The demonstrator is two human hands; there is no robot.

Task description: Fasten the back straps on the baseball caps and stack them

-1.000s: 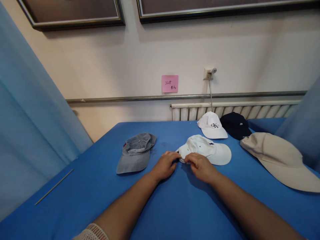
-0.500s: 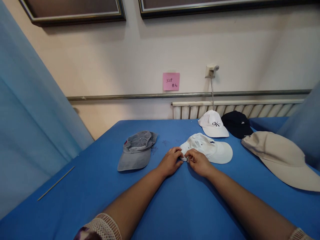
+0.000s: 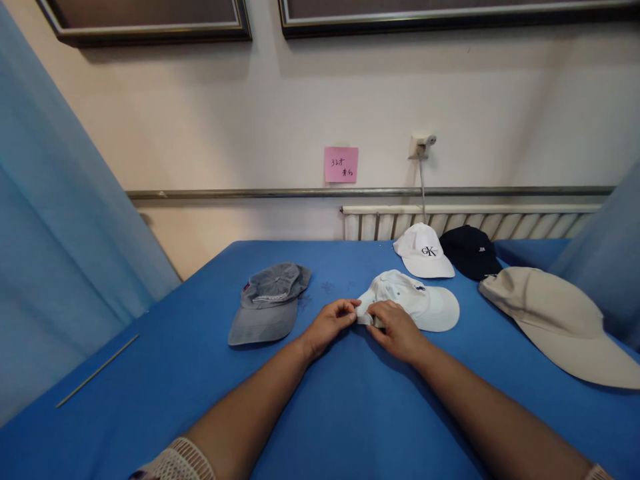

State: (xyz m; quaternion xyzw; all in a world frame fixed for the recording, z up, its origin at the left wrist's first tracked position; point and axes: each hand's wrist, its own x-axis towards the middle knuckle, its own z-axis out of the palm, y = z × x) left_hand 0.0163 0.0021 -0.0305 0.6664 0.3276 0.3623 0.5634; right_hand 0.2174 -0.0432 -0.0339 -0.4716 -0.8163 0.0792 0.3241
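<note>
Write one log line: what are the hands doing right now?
left hand: pinching white cap back edge | right hand: gripping same edge | cap: on blue table | grey cap: untouched

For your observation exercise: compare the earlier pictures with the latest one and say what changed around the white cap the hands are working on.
Little moved. The left hand and right hand, first resting at the back edge of the white cap, closed into a pinch on its rear strap and keep it. The grey cap, logo cap, dark cap and beige hat stayed put.
</note>
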